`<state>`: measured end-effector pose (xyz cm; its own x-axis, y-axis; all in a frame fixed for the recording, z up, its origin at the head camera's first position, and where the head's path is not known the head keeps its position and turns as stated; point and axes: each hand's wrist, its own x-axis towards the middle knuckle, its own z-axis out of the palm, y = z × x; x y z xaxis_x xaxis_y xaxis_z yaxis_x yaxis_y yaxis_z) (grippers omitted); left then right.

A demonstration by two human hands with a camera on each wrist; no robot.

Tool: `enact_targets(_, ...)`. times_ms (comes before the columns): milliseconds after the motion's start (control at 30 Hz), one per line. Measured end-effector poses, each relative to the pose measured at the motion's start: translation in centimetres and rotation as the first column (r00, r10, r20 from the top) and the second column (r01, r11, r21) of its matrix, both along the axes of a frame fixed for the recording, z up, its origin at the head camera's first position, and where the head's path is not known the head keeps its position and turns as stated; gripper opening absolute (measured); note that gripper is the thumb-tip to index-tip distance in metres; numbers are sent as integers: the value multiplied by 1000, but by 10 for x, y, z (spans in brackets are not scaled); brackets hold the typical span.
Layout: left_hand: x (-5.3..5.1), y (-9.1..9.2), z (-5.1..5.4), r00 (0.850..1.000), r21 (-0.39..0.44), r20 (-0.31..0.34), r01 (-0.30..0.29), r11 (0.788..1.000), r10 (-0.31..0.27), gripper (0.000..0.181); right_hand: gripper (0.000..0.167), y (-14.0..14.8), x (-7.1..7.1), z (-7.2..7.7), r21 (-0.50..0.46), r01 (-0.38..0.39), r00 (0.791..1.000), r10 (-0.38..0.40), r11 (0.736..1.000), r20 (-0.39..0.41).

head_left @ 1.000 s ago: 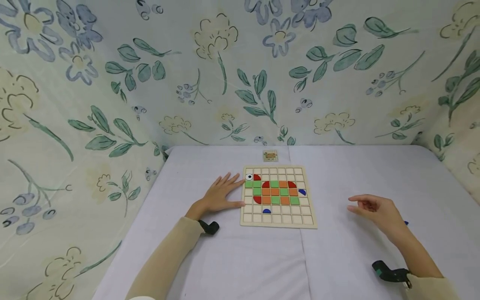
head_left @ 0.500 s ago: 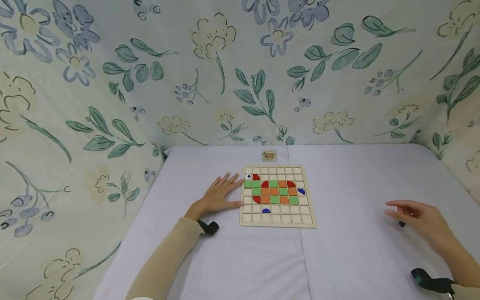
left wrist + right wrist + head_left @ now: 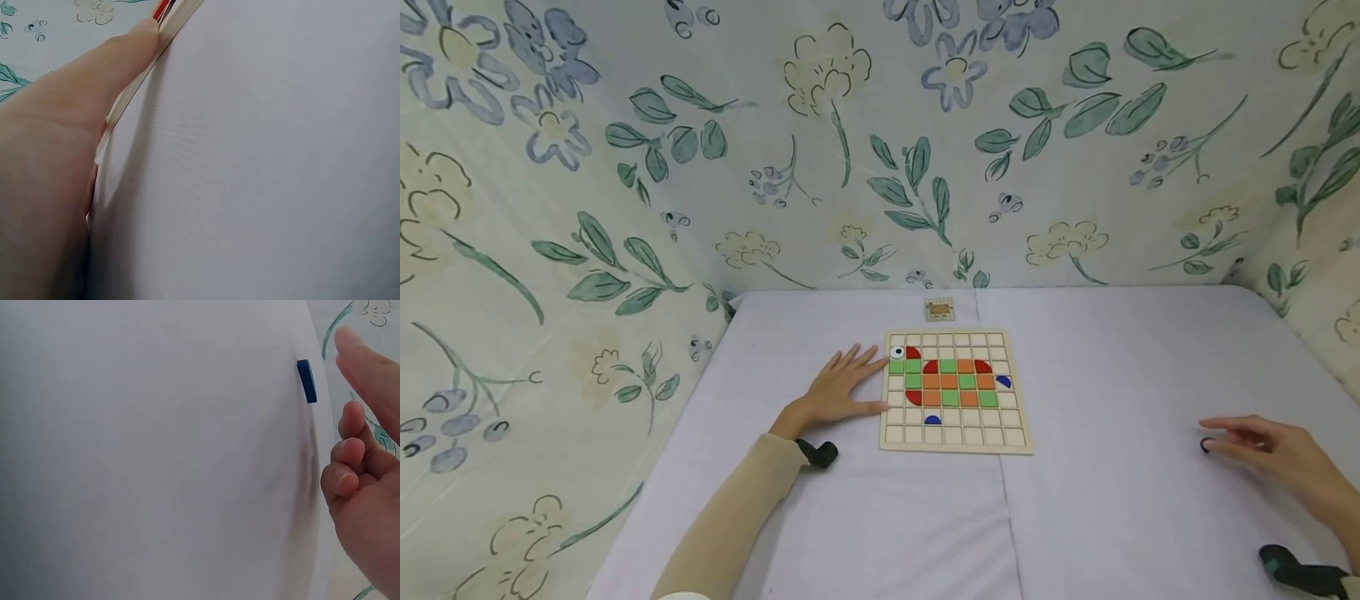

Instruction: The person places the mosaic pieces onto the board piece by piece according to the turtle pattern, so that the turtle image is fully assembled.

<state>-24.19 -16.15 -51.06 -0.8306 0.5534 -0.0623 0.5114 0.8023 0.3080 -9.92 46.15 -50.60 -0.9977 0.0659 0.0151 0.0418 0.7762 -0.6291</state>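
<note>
My left hand (image 3: 838, 390) lies with fingers spread at the left side of a wooden grid board (image 3: 957, 451); its thumb and a fingertip touch the frame. Red, green and orange pieces and a white eye tile (image 3: 897, 352) fill part of the grid. Two blue half-round pieces are on the board, one at the right (image 3: 1003, 382) and one lower down (image 3: 932, 420). Far to the right, my right hand (image 3: 1281, 462) hovers with thumb and forefinger apart beside a loose blue piece (image 3: 307, 381) on the cloth. A gap shows between fingers and piece in the right wrist view.
A small picture card (image 3: 939, 309) lies behind the board. White cloth (image 3: 1105, 517) covers the table, with a crease running forward from the board. Flowered fabric (image 3: 880, 150) hangs behind and at both sides.
My right hand has moved right, away from the board, and down to the loose blue piece, now partly hidden by it. The left hand has stayed at the board.
</note>
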Motion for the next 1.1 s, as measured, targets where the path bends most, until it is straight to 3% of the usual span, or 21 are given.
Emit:
enact_targets(300,0,1,2,1000,11,2,0,1000,0,93,49,15,-4,-8,-30,-20,995,23,999,97)
enact_targets(500,-2,0,2,1000,8,-7,0,1000,0,93,46,18,-7,-11,-39,-55,994,59,998,89)
enact_targets(800,-1,0,3,1000,16,0,5,1000,-5,93,40,16,-7,-9,18,-96,993,95,995,74)
enact_targets(1100,2,1,4,1000,9,1,1,1000,-1,91,46,17,-7,-11,14,-71,992,69,997,109)
